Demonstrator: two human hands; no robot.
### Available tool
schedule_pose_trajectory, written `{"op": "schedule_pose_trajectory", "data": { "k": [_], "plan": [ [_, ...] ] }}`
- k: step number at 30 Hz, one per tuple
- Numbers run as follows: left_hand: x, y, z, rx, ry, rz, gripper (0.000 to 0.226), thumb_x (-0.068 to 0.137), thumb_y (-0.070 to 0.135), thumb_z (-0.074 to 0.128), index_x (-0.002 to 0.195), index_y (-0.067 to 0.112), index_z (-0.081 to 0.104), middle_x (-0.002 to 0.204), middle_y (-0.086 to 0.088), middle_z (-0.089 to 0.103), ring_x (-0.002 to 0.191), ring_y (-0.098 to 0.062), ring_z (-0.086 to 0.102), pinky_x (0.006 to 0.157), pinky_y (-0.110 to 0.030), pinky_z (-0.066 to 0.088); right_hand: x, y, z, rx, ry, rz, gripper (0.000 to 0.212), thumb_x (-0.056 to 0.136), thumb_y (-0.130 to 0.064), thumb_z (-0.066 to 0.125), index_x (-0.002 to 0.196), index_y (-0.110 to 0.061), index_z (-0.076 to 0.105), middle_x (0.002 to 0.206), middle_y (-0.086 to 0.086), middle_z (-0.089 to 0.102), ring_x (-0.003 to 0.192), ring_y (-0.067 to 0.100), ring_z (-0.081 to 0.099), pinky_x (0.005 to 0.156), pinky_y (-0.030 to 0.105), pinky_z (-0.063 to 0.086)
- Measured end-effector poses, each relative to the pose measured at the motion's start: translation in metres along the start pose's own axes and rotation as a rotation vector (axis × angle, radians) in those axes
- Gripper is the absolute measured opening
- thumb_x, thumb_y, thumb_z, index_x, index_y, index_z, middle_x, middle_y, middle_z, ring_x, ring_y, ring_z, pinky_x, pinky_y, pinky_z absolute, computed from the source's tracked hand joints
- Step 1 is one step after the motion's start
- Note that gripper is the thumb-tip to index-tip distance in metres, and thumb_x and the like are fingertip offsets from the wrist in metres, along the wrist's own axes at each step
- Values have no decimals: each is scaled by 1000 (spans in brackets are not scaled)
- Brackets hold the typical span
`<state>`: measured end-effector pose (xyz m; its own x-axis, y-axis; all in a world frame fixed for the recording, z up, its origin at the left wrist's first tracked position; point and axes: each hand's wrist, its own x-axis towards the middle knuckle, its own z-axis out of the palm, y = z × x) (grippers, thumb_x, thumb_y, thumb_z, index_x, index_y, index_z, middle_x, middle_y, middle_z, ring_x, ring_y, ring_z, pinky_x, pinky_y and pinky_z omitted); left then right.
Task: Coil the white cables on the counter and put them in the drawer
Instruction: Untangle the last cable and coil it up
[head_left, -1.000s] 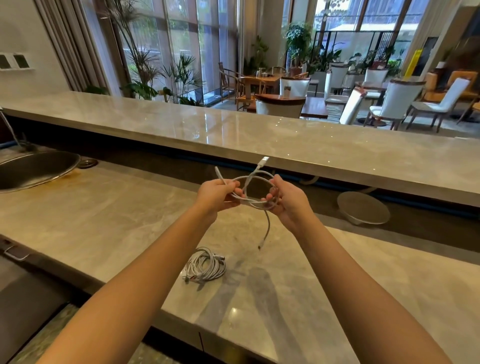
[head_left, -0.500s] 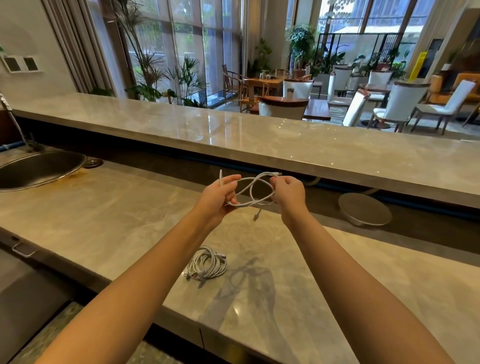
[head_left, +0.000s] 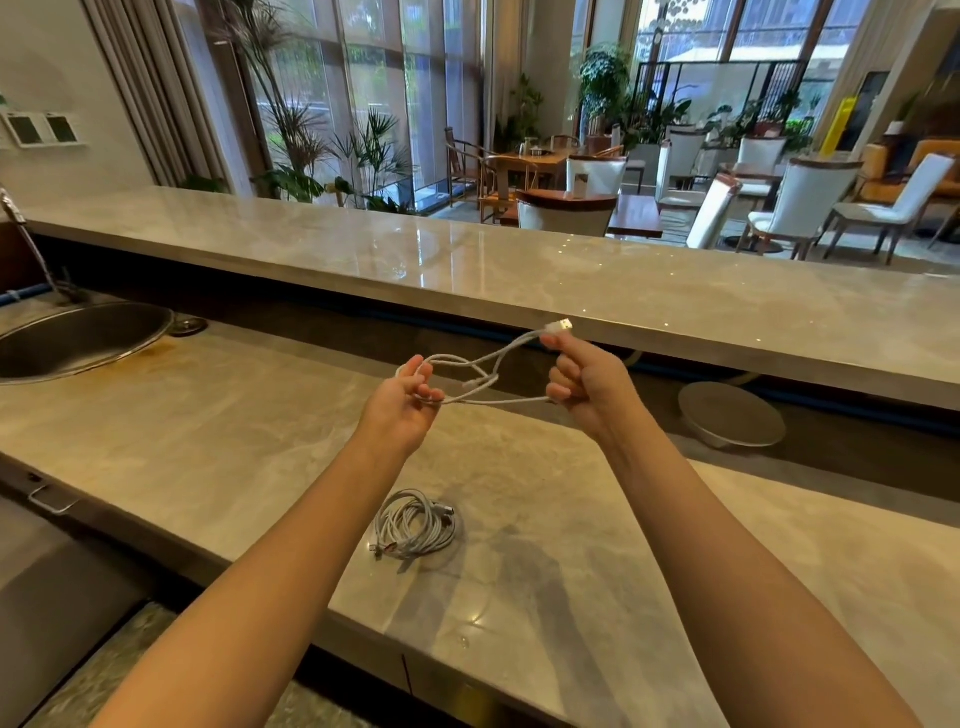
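Above the marble counter (head_left: 218, 431) I hold a white cable (head_left: 485, 371) stretched into loose loops between both hands. My left hand (head_left: 402, 402) pinches the looped end. My right hand (head_left: 587, 379) grips the other side, with the USB plug (head_left: 558, 326) sticking up past its fingers. A second white cable (head_left: 414, 524) lies coiled in a bundle on the counter, below and between my forearms. No drawer front shows clearly; a metal handle (head_left: 52, 501) sits under the counter's edge at the left.
A round steel sink (head_left: 78, 338) with a faucet (head_left: 23, 234) is set in the counter at the left. A higher marble bar (head_left: 519, 270) runs behind. A round metal disc (head_left: 730, 413) rests in the gap at the right.
My hands have moved apart, pulling the round loops into a longer, flatter shape. The plug end now points up to the right beyond my right hand. The coiled bundle has not moved.
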<state>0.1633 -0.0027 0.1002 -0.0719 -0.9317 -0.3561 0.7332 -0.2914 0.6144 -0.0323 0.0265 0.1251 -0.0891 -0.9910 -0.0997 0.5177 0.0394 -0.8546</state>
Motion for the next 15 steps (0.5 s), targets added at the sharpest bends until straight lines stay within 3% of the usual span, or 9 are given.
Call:
{"op": "schedule_pose_trajectory", "data": {
  "k": [4,6,7,9,11,15],
  "plan": [
    [1,-1,-6,75,86,-33,33,87,-16,27,106,2,47,86,-15,43,65,-15,44,67,-26,51,5,-5,-7,281,-11,-106,18,96,-20,48,92,-10,62,58,-3,59,34,3,31,34,14,26],
    [8,2,-18,105,183,-31,29,85,-16,24,96,0,45,82,-13,39,50,-12,42,55,-18,49,8,-9,-15,368,0,-125,20,96,-22,47,90,-10,63,60,-4,60,36,3,32,37,14,29],
    [12,3,-27,147,218,-34,26,85,-15,24,94,-1,45,81,-13,39,42,-9,39,43,-14,43,7,-11,-19,348,9,-119,20,96,-21,47,89,-10,62,57,-5,56,38,4,32,38,14,29],
    [16,5,-39,276,225,-64,23,87,-14,26,93,-1,44,83,-11,41,45,-7,31,32,-11,32,4,-13,-24,156,28,-97,18,94,-19,49,87,-9,62,52,-4,45,41,5,30,39,16,26],
    [19,4,-44,391,179,-88,25,90,-12,31,104,3,45,85,-11,44,54,-8,28,32,-11,32,2,-12,-25,-70,9,-117,14,92,-16,54,82,-11,63,53,-2,38,42,6,28,40,18,23],
    [18,0,-39,629,56,-49,33,90,-13,39,116,6,48,93,-15,52,67,-16,49,48,-19,51,-2,-12,-19,-264,-31,-211,16,95,-17,49,99,-11,64,56,-1,37,43,7,28,38,17,23]
  ]
}}
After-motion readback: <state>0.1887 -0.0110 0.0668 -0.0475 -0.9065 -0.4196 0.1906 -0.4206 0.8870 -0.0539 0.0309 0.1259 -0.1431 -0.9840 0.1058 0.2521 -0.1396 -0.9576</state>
